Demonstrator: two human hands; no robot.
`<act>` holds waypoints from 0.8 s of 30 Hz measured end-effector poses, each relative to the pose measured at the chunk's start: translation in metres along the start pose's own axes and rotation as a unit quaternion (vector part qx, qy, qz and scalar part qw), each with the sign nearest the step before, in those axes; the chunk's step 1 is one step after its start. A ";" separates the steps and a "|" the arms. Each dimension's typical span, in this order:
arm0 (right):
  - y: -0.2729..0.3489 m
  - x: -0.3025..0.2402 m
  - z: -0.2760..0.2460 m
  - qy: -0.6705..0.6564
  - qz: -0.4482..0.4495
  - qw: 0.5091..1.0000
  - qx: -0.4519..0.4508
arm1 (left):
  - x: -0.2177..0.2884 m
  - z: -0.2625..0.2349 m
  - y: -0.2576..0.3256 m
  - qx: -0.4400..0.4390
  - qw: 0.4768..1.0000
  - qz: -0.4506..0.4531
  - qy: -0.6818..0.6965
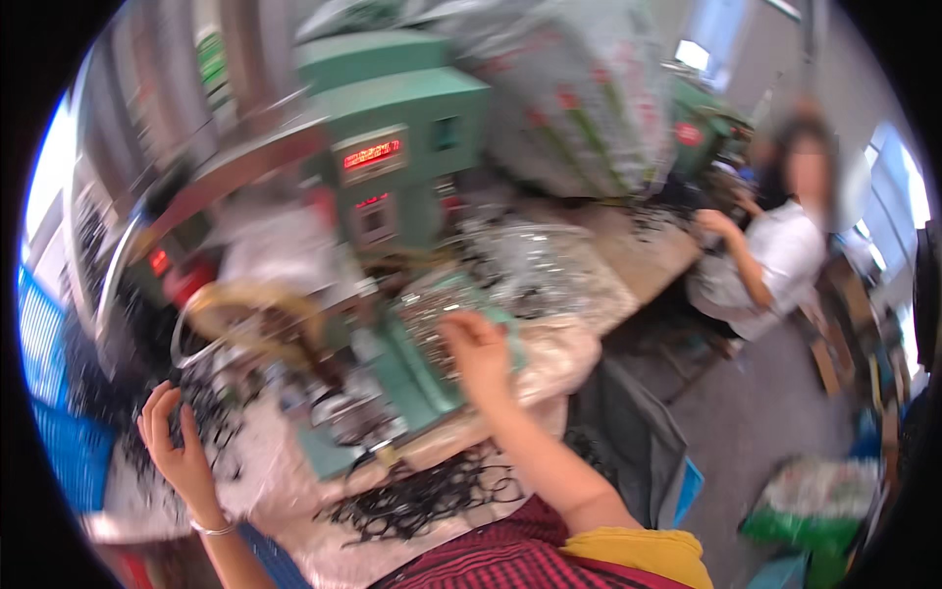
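My left hand [175, 447] is raised at the left beside a scatter of thin black rings [211, 412]. Its fingers are slightly bent, the thumb stands apart, and nothing shows in it. Over at the centre, my right hand [481, 358] reaches to a green tray [432, 388] of small shiny metal parts [432, 309]. Its fingertips are bent together at those parts; blur hides whatever they may pinch. Between my hands stands the metal work head [358, 417] of a green bench machine [392, 93] with red lit displays. More black rings [422, 501] lie in a loose heap nearest me.
A clear plastic bag [535, 265] lies behind the tray. Large printed sacks [579, 108] stand at the back. Blue crates [64, 442] border the left side. A co-worker in a white top [770, 260] sits at the right. A green and white sack [814, 501] rests on the floor.
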State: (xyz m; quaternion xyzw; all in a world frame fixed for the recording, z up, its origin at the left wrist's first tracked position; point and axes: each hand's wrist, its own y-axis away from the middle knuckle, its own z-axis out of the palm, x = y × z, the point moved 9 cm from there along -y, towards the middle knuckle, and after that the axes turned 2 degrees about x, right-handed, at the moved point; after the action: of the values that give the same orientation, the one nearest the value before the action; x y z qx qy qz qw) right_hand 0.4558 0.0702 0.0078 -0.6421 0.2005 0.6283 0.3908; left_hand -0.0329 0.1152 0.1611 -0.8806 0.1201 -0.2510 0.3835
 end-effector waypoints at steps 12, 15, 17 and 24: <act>0.034 -0.062 -0.029 0.251 -0.154 0.953 -0.071 | -0.089 0.140 0.047 -0.093 0.980 -0.017 -0.172; 0.046 -0.070 -0.028 0.252 -0.146 0.953 -0.083 | -0.068 0.096 0.034 -0.021 0.999 -0.012 -0.028; 0.056 -0.090 -0.005 0.229 -0.183 0.945 -0.145 | -0.092 0.113 0.045 -0.082 0.954 -0.216 0.192; 0.054 -0.100 0.118 -0.035 -0.085 0.966 -0.243 | -0.042 0.170 0.079 -0.094 0.578 -0.473 0.658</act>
State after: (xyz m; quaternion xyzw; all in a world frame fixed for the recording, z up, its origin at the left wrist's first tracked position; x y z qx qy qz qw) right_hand 0.3253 0.1023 0.1022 -0.7099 -0.0270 0.6448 0.2820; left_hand 0.0211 0.1835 -0.0105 -0.4368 -0.0716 -0.8948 -0.0589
